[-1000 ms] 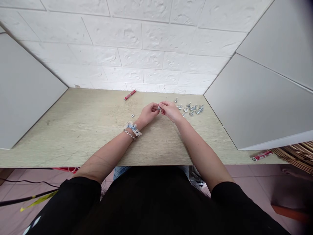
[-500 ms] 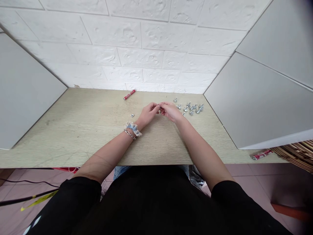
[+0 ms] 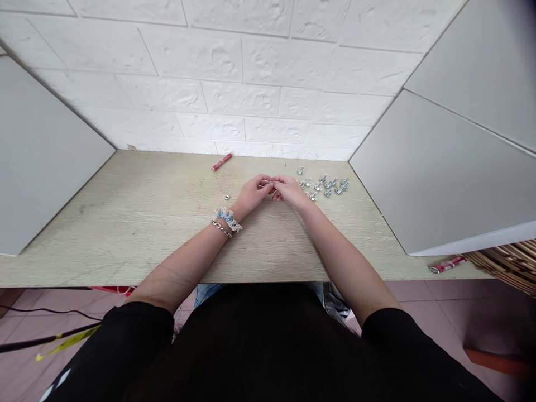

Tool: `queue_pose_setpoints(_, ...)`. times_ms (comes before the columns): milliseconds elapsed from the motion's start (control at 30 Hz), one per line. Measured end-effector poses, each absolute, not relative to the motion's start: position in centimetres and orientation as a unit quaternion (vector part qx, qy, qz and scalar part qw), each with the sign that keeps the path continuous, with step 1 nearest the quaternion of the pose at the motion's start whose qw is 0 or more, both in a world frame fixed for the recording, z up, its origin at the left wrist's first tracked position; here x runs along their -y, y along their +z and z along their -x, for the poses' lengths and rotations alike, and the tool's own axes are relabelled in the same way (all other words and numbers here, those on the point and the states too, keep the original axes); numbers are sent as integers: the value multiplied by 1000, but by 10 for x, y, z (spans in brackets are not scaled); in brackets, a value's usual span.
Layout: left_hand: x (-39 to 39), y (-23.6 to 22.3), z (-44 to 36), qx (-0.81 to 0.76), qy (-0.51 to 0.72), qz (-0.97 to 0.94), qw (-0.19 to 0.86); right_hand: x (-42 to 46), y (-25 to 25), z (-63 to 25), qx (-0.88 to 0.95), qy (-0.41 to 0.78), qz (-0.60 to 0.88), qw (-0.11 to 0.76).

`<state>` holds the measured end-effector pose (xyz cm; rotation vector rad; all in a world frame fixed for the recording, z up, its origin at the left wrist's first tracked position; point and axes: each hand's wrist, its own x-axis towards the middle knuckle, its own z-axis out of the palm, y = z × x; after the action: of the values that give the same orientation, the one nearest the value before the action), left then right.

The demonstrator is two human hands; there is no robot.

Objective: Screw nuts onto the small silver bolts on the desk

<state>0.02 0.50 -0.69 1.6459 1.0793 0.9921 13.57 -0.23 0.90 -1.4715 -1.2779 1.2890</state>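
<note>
The person's 2 bare hands meet above a pale wood-grain tabletop (image 3: 125, 234). The left hand (image 3: 253, 192) and right hand (image 3: 290, 191) are raised off the surface, their fingertips pressed close together and pinching a small silver metal part (image 3: 272, 183); it is too small to tell for certain, though it looks like a bolt or nut. Just beyond the right hand lies a scattered cluster of silver metal bolts (image 3: 329, 187), and left of the left hand sits a single small silver nut (image 3: 226, 197). A slim red cylindrical tube (image 3: 221, 161) lies near the white brick-textured wall (image 3: 234, 67). A blue-and-white lace scrunchie (image 3: 226, 219) and a silver chain bracelet (image 3: 221, 228) circle the left wrist.
</note>
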Motion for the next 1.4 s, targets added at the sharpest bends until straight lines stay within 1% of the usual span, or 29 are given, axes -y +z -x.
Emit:
queue_pose_setpoints(100, -6, -8, -1, -445, 411, -671, 429, 2, 9, -135, 505, 497, 584, 397)
queue_pose_setpoints(200, -9, -7, 1, -466, 473, -646, 377, 2, 5, -131, 521, 464, 597, 395)
queue_pose_setpoints(333, -21, -1, 14, -480, 580, -604, 261, 4, -7, -124, 624, 332, 598, 379)
queue_pose_setpoints(400, -30, 1, 26, -492, 600, -588, 229, 6, -11, -120, 679, 293, 576, 349)
queue_pose_setpoints(433, -35, 1, 32, -502, 602, -576, 231, 7, -12, -119, 699, 284, 564, 334)
queue_pose_setpoints(533, -49, -5, 47, -542, 591, -532, 272, 8, -13, -118, 732, 269, 546, 306)
queue_pose_setpoints(667, -57, -11, 49, -570, 576, -469, 353, 7, -12, -121, 730, 266, 552, 302)
queue_pose_setpoints(800, -45, -7, 32, -515, 590, -409, 467, 8, -11, -121, 731, 269, 545, 310)
queue_pose_setpoints(900, -30, -4, 17, -440, 576, -325, 607, 11, -9, -120, 756, 251, 527, 297)
queue_pose_setpoints(967, -23, -4, 10, -405, 568, -310, 646, 14, -6, -119, 776, 240, 514, 276)
queue_pose_setpoints(1067, -20, -6, 8, -394, 574, -317, 643, 18, -1, -119, 799, 253, 490, 237)
queue_pose_setpoints(1200, -23, -7, 10, -426, 575, -318, 622, 25, 6, -115, 826, 263, 471, 164)
queue_pose_setpoints(1300, -22, -6, 10, -436, 568, -326, 617, 30, 10, -108, 836, 254, 464, 142)
queue_pose_setpoints(1400, -20, -5, 9, -441, 560, -338, 614, 35, 10, -101, 844, 238, 461, 138)
